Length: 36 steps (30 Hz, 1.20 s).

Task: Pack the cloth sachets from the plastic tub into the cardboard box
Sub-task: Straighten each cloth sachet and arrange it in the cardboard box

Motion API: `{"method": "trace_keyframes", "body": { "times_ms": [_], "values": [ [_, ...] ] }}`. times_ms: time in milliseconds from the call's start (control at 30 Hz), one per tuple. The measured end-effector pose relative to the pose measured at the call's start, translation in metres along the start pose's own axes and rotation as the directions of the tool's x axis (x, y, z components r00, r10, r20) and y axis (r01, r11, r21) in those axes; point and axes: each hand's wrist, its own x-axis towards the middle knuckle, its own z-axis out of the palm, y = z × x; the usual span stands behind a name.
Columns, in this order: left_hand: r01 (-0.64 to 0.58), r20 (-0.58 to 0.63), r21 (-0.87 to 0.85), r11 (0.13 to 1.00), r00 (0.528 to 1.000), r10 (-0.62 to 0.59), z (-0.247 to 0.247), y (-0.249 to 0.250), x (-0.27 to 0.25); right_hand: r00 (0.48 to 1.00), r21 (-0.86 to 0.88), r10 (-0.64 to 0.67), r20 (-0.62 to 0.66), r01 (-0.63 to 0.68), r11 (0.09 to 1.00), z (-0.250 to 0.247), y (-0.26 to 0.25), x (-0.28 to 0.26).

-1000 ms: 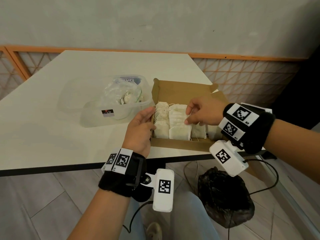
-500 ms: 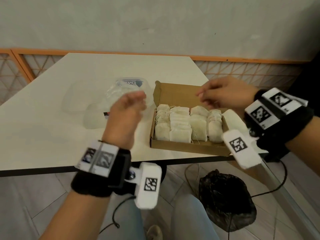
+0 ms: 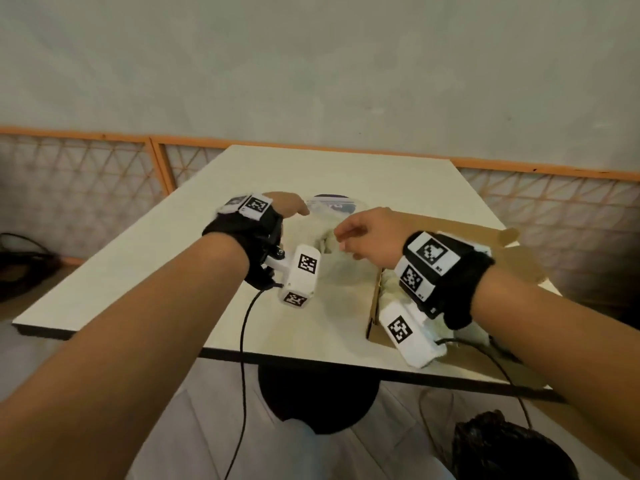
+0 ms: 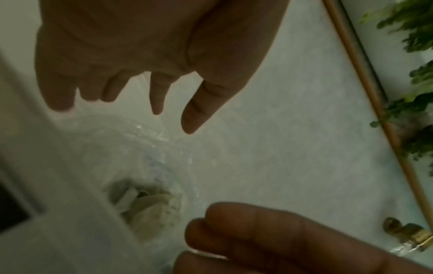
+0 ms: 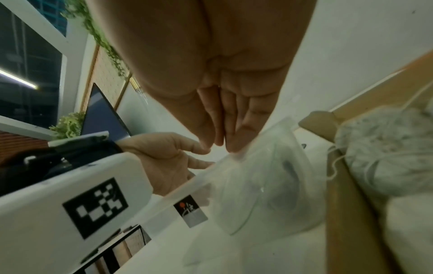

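The clear plastic tub [image 3: 343,271] stands blurred at mid-table, with cloth sachets in a clear bag [image 4: 145,209] at its bottom. My left hand [image 3: 298,211] hovers over the tub's far side, fingers [image 4: 157,96] hanging relaxed and holding nothing. My right hand [image 3: 341,237] is over the tub's right side; its fingers [image 5: 232,133] lie close together, tips at the tub's rim [image 5: 262,185], empty. The cardboard box [image 3: 502,251] lies to the right, with pale sachets [image 5: 384,157] packed inside, mostly hidden by my right wrist in the head view.
The white table [image 3: 173,271] ends in a dark front edge close to me. An orange lattice railing [image 3: 554,216] runs behind it. A black bag [image 3: 502,448] sits on the floor at lower right, by the table's dark pedestal base [image 3: 318,400].
Both hands have left the cardboard box and moved left and forward to above the tub. The head view has tilted up and shifted.
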Motion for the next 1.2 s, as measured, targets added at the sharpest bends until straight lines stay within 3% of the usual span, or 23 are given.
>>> {"method": "trace_keyframes", "body": {
  "times_ms": [133, 233, 333, 600, 733, 900, 1033, 1100, 1200],
  "values": [
    [0.096, 0.037, -0.041, 0.995, 0.995, -0.094, 0.009, -0.012, 0.013, 0.999, -0.067, 0.039, 0.003, -0.038, 0.997, 0.003, -0.003, 0.012],
    [0.032, 0.062, 0.088, 0.996, 0.997, -0.038, 0.016, -0.011, 0.004, 0.995, -0.212, 0.094, 0.032, -0.085, 0.973, 0.003, 0.001, 0.015],
    [-0.019, 0.100, 0.153, 0.988, 0.995, 0.003, 0.024, -0.010, 0.004, 0.993, -0.214, 0.111, 0.035, -0.101, 0.972, 0.006, 0.004, 0.020],
    [0.075, 0.174, -0.097, 0.992, 0.983, -0.058, 0.011, -0.018, 0.042, 0.992, -0.298, 0.120, -0.044, -0.127, 0.946, 0.006, 0.000, 0.027],
    [0.116, 0.226, -0.312, 0.943, 0.973, -0.045, 0.011, -0.013, 0.020, 0.994, -0.284, 0.091, -0.064, -0.106, 0.953, 0.004, -0.002, 0.029],
    [0.156, 0.388, -0.401, 0.903, 0.922, 0.014, 0.010, -0.012, 0.014, 0.998, -0.174, 0.044, -0.041, -0.050, 0.984, 0.002, -0.001, 0.032],
    [0.163, 0.411, -0.424, 0.891, 0.911, 0.030, 0.007, -0.014, 0.011, 1.000, -0.106, 0.021, -0.006, -0.021, 0.994, -0.004, 0.003, 0.032],
    [0.161, 0.473, -0.475, 0.865, 0.876, 0.096, 0.008, -0.015, 0.008, 1.000, -0.127, -0.007, 0.005, 0.008, 0.992, -0.006, 0.005, 0.031],
    [0.158, 0.594, -0.507, 0.847, 0.776, 0.211, 0.010, -0.017, 0.001, 0.999, -0.180, -0.044, 0.016, 0.046, 0.983, -0.007, 0.005, 0.032]
  ]
}}
